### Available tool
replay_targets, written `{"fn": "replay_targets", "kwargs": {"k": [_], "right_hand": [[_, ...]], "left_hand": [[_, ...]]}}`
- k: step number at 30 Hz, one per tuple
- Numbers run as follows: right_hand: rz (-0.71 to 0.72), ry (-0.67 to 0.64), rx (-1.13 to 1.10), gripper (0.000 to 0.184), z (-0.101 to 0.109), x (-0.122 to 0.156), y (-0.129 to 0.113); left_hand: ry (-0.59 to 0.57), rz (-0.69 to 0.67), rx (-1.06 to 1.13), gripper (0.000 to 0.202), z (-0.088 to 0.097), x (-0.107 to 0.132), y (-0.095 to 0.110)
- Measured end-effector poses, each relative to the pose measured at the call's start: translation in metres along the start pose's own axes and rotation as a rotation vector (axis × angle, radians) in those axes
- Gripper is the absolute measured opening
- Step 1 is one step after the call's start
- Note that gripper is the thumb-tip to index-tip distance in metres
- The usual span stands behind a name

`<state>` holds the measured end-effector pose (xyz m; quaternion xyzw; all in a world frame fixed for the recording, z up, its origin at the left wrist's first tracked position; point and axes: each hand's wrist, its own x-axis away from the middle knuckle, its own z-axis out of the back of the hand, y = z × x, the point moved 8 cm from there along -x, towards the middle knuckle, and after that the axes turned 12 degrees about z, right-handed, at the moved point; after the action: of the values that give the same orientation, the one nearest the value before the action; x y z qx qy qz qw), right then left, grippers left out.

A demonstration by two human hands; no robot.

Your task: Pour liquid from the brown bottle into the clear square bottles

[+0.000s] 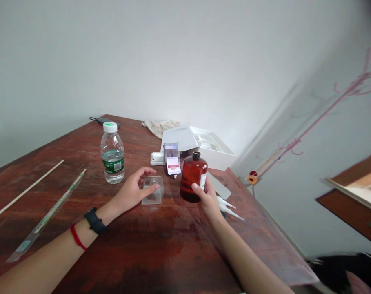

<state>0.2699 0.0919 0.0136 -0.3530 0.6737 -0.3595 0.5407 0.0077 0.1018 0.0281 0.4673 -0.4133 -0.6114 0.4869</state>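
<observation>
My right hand (205, 194) is wrapped round a brown bottle (191, 179). The bottle's dark neck has no cap on it, and a white label shows partly on its right side. Dark liquid seems to fill its lower part. On the left, my left hand (134, 188) has its thumb and fingers apart at a small clear square mould (152, 196). The thumb lies across the mould's top; whether it presses on it I cannot tell. A water bottle (112, 161) with a white cap and green label stands left of this hand.
A chopstick (30, 187) and a wrapped pair of chopsticks (56, 200) lie at left. Behind the hands are a lit phone (173, 163), a white case (156, 159), a white box (217, 157) and a cloth (159, 127). White nozzles (229, 207) lie right of the brown bottle.
</observation>
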Motion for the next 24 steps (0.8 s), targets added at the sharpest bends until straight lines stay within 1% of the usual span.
{"fn": "replay_targets", "kwargs": {"k": [5,8,11,14,18,20,22,24], "right_hand": [[-0.007,-0.018,-0.039,0.052,0.000,0.000,0.001],[-0.047,-0.036,-0.134,0.052,-0.006,0.002,0.001],[-0.071,-0.026,-0.241,0.053,-0.012,0.005,-0.003],[-0.103,-0.014,-0.318,0.055,-0.015,0.009,-0.004],[-0.168,-0.050,-0.411,0.058,-0.018,0.011,-0.002],[-0.175,-0.076,-0.424,0.060,-0.019,0.011,-0.002],[-0.168,-0.105,-0.419,0.062,-0.021,0.011,-0.004],[-0.164,-0.161,-0.414,0.065,-0.026,0.013,-0.006]], "left_hand": [[-0.010,0.008,0.022,0.030,-0.001,-0.003,-0.002],[-0.040,0.040,0.025,0.030,-0.004,-0.004,-0.004],[-0.066,0.080,0.008,0.031,-0.005,-0.004,-0.007],[-0.085,0.087,-0.014,0.033,-0.007,-0.003,-0.007],[-0.088,0.078,0.028,0.040,-0.008,-0.003,-0.009],[-0.078,0.060,0.049,0.045,-0.008,-0.002,-0.009],[-0.065,0.030,0.045,0.050,-0.008,0.000,-0.006],[-0.039,-0.019,0.029,0.057,-0.005,0.004,0.002]]}}
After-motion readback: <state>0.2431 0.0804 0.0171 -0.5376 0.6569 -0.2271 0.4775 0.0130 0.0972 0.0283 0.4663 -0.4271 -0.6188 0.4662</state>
